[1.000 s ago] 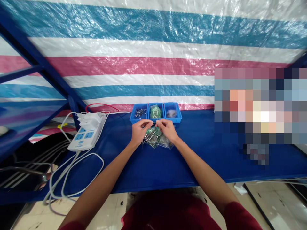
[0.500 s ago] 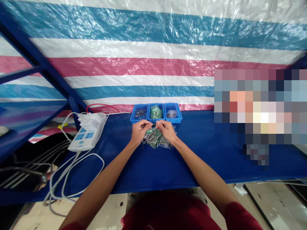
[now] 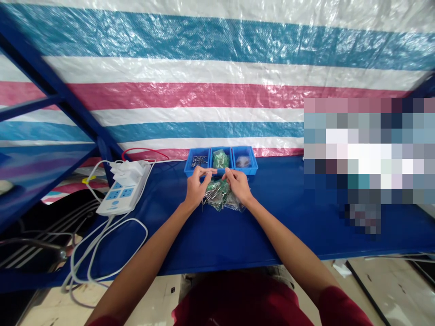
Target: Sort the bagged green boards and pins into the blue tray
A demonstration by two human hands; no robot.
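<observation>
Both my hands are raised over a pile of small clear bags holding green parts and metal pins, on the blue table. My left hand pinches thumb and forefinger on what looks like a thin metal pin, right at the front edge of the left blue bin, which contains pins. My right hand has its fingers curled beside the pile; whatever it holds is too small to see. The middle bin holds green parts and the right bin clear bags.
A white power strip with a plugged-in charger lies at the left, its white cables hanging over the table's front edge. A red wire runs behind. A striped tarp closes off the back, and a blue frame post stands on the left.
My hands, which met over the pile on a thin pin, have drawn slightly apart. The left hand's fingertips have moved up toward the left bin's front edge.
</observation>
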